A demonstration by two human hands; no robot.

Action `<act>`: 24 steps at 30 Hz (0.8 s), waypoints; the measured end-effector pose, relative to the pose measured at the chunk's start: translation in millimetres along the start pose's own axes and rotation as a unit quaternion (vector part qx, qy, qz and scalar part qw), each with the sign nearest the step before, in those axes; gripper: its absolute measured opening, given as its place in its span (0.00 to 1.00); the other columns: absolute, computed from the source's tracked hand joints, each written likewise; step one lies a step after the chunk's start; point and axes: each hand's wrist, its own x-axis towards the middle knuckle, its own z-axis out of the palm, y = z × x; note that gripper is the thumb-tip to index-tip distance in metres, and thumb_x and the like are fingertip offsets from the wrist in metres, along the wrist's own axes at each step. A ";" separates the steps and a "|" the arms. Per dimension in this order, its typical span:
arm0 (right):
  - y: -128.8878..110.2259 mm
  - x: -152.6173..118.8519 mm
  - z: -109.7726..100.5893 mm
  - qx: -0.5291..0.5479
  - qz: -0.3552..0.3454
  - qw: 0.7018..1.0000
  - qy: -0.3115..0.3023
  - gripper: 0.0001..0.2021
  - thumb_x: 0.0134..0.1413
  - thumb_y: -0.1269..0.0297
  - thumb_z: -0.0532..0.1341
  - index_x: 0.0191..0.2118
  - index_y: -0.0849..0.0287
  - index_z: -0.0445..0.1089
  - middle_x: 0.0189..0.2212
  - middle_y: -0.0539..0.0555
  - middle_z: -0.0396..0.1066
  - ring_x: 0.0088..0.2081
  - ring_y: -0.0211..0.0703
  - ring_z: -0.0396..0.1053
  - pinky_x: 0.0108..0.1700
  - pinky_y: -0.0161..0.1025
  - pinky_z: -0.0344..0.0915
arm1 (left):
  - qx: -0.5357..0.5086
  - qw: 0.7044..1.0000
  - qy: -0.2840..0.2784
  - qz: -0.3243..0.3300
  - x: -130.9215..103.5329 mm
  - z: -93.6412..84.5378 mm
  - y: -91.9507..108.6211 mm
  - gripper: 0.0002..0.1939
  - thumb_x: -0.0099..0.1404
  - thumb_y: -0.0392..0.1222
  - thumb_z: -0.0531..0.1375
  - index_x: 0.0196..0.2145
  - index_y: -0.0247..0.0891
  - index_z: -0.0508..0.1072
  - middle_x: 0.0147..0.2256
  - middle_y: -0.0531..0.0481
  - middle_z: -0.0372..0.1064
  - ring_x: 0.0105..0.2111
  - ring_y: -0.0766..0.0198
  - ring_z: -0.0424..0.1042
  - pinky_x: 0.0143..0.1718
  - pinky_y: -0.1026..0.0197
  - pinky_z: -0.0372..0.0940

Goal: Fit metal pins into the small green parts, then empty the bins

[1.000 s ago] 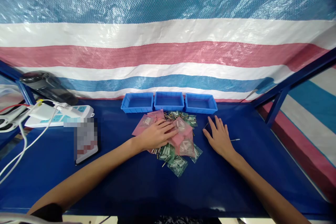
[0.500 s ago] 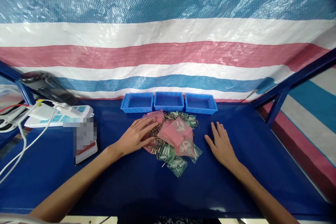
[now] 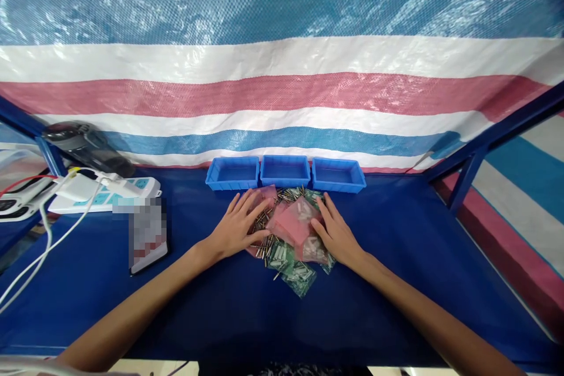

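A pile of pink bags (image 3: 293, 224), green-tinted clear bags (image 3: 299, 277) and loose metal pins (image 3: 265, 247) lies on the blue table. My left hand (image 3: 235, 229) rests on the pile's left edge, fingers spread, over a pink bag and some pins. On the right edge lies my right hand (image 3: 338, 234), its fingers apart and touching the bags. Neither hand grips anything. Behind the pile stand three blue trays in a row, the left tray (image 3: 233, 174), the middle tray (image 3: 285, 171) and the right tray (image 3: 338, 175), with nothing visible inside.
On the left are a white power strip (image 3: 106, 195) with plugs and white cables (image 3: 46, 247), a phone-like object (image 3: 150, 241), partly pixelated, and a dark bottle (image 3: 90, 147). A striped sheet (image 3: 282, 94) hangs behind; a blue frame (image 3: 467, 179) stands at the right.
My right hand has moved left from the bare table onto the right side of the pile. My left hand stays at the left edge, still spread. The view has shifted slightly.
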 end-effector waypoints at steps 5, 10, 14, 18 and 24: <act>1.3 14.7 -4.1 -0.015 -0.036 0.999 0.023 0.28 0.65 0.51 0.44 0.66 0.58 0.47 0.67 0.59 0.41 0.66 0.52 0.41 0.64 0.54 0.48 | -0.008 1.000 -0.011 -0.018 -4.2 12.1 -1.3 0.34 0.67 0.60 0.47 0.66 0.46 0.44 0.66 0.45 0.38 0.66 0.48 0.39 0.63 0.41 0.43; -6.7 20.2 12.4 -0.035 -0.070 0.997 -0.005 0.30 0.65 0.52 0.45 0.66 0.65 0.48 0.66 0.63 0.42 0.67 0.55 0.37 0.65 0.56 0.44 | -0.008 1.000 -0.001 -0.008 0.9 18.4 2.4 0.35 0.67 0.60 0.46 0.66 0.44 0.44 0.67 0.46 0.38 0.66 0.50 0.36 0.65 0.44 0.41; -10.3 22.0 10.4 -0.041 -0.076 0.996 0.014 0.28 0.65 0.54 0.45 0.64 0.69 0.52 0.64 0.65 0.50 0.65 0.54 0.45 0.63 0.54 0.49 | -0.009 1.000 -0.001 0.014 2.4 16.3 -2.2 0.34 0.67 0.59 0.46 0.66 0.43 0.44 0.66 0.45 0.40 0.66 0.51 0.39 0.65 0.45 0.42; -10.7 34.5 -6.2 -0.065 -0.086 0.993 0.047 0.21 0.64 0.60 0.49 0.57 0.65 0.63 0.55 0.62 0.65 0.57 0.53 0.59 0.58 0.51 0.57 | -0.013 1.000 -0.010 0.025 6.5 5.7 -6.4 0.31 0.68 0.58 0.46 0.64 0.43 0.51 0.63 0.44 0.50 0.64 0.51 0.47 0.62 0.45 0.49; -20.9 65.3 -18.8 -0.139 -0.084 0.987 0.003 0.17 0.60 0.68 0.54 0.52 0.65 0.68 0.43 0.61 0.72 0.46 0.52 0.67 0.48 0.46 0.63 | -0.031 0.997 0.069 0.001 32.9 -17.0 3.3 0.24 0.69 0.52 0.49 0.58 0.38 0.61 0.56 0.41 0.61 0.56 0.53 0.61 0.55 0.47 0.59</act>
